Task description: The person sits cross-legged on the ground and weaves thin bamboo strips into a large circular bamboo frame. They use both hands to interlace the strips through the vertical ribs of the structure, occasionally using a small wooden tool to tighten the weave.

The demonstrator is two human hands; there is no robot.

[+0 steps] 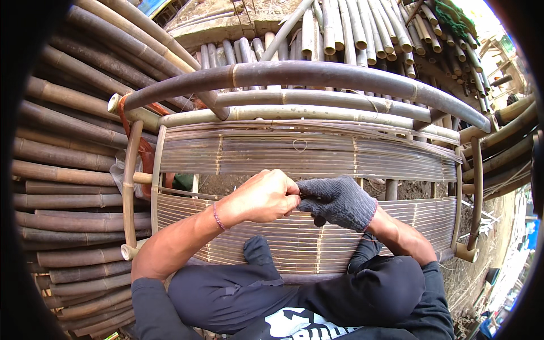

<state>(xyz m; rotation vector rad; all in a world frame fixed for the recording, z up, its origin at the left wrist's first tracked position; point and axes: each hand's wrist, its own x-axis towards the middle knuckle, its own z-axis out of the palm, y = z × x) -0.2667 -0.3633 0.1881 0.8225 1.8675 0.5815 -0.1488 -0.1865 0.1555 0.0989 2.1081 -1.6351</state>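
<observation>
My bare left hand [265, 195], a thin braided cord round its wrist, is closed in a pinch. It meets my right hand [343, 203], which wears a dark grey knitted glove and has its fingers bent together. Whatever lies between their fingertips is too small to make out. Both hands are over a bamboo bench [347, 75] with a curved dark backrest. Below them is an open gap between the rear bamboo slats [286, 154] and the front slats [294, 252]. A small loop of thin strand [300, 145] lies on the rear slats.
My dark-clad legs [226, 294] rest on the front slats. Long bamboo poles [71, 170] are stacked closely on the left. Cut poles [362, 28] lie piled behind the bench. Orange-red strands [145, 153] hang at its left end beside a clear plastic bag [118, 170].
</observation>
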